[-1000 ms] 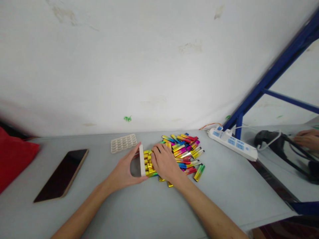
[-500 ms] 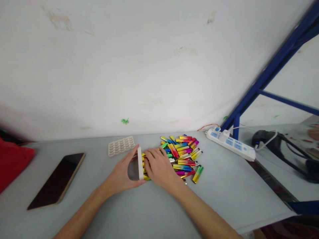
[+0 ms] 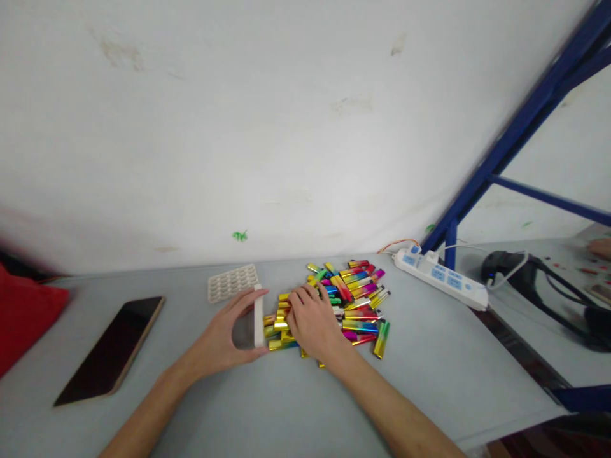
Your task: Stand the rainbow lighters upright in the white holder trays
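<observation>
My left hand (image 3: 217, 340) grips a narrow white holder (image 3: 258, 318) standing on edge, fingers at its far end and thumb at its near end. Just right of it, gold-ended lighters (image 3: 281, 321) lie loosely on the table, a small gap from the holder. My right hand (image 3: 312, 321) rests over these with its fingers curled down on them; the fingertips are partly hidden. Beyond that hand spreads a pile of shiny multicoloured lighters (image 3: 360, 305). Behind the holder lies a second white holder (image 3: 232, 283) with rows of slots facing up.
A dark phone or tablet (image 3: 112, 350) lies on the grey table (image 3: 258, 413) at left, near a red cloth-like item (image 3: 28, 318). At right are a white power strip (image 3: 442, 280), a blue metal frame (image 3: 501, 146) and a black strapped device (image 3: 534, 286). Another person's hand (image 3: 600, 248) shows far right.
The upright holder has shifted left with my left hand, away from the gold-ended lighters. Those lighters now lie looser and more spread out under and around my right hand.
</observation>
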Available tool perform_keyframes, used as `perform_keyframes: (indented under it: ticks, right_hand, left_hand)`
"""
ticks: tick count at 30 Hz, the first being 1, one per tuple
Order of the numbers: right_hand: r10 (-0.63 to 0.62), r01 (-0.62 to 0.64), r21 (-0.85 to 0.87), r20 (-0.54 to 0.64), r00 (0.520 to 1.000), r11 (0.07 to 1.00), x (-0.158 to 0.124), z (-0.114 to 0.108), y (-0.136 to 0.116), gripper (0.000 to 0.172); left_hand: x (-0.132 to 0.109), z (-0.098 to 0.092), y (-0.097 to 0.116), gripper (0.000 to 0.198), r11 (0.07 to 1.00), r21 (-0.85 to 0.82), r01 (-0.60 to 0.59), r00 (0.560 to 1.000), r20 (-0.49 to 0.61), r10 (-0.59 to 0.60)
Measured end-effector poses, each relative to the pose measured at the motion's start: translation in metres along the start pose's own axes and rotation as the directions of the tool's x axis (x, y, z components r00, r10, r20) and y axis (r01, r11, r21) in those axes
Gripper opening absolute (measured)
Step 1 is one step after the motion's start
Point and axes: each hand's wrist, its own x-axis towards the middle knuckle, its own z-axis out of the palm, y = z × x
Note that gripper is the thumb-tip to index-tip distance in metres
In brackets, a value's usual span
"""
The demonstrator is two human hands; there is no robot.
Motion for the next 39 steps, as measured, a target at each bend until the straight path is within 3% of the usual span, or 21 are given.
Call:
perform_keyframes:
  ticks: [8, 16, 20, 24, 29, 33, 36, 39]
  right_hand:
    - [-0.076, 0.076, -0.024, 0.002, 0.997, 0.997, -0.004, 0.016, -0.029, 0.034]
    - [-0.049, 0.048, -0.025, -0.042, 0.998, 0.999, -0.007, 0.018, -0.019, 0.023]
    - [-0.059, 0.062, 0.027, -0.082, 0.995, 0.998, -0.005, 0.013, -0.019, 0.023]
    - [-0.003, 0.022, 0.084, -0.221, 0.975, 0.996, 0.003, 0.004, -0.004, 0.025]
    - [0.151, -0.136, 0.067, -0.407, 0.901, 0.988, 0.013, -0.006, 0.045, 0.022]
    - [0.234, -0.242, 0.048, -0.491, 0.839, 0.969, 0.014, -0.011, 0.087, 0.026]
    - [0.305, -0.334, 0.031, -0.49, 0.817, 0.942, 0.013, -0.011, 0.105, 0.028]
    - [0.35, -0.386, 0.002, -0.425, 0.835, 0.922, 0.01, -0.006, 0.108, 0.027]
  left_hand:
    - [0.004, 0.008, 0.007, 0.094, 0.996, -0.085, 0.012, 0.999, 0.034, -0.009]
    - [-0.002, -0.036, -0.013, 0.086, 0.984, -0.134, 0.117, 0.991, 0.086, -0.106]
    - [0.0, -0.048, -0.013, 0.09, 0.965, -0.21, 0.155, 0.984, -0.057, -0.17]
    - [0.011, -0.038, -0.003, 0.087, 0.923, -0.319, 0.214, 0.926, -0.236, -0.296]
    - [0.042, -0.01, -0.004, 0.096, 0.844, -0.447, 0.297, 0.889, -0.194, -0.415]
    - [0.068, 0.007, -0.025, 0.08, 0.913, -0.298, 0.279, 0.913, -0.211, -0.349]
    - [0.075, 0.019, -0.044, 0.069, 0.987, 0.099, 0.127, 0.968, -0.231, -0.102]
    - [0.072, 0.028, -0.056, 0.061, 0.923, 0.382, 0.05, 0.983, -0.185, 0.023]
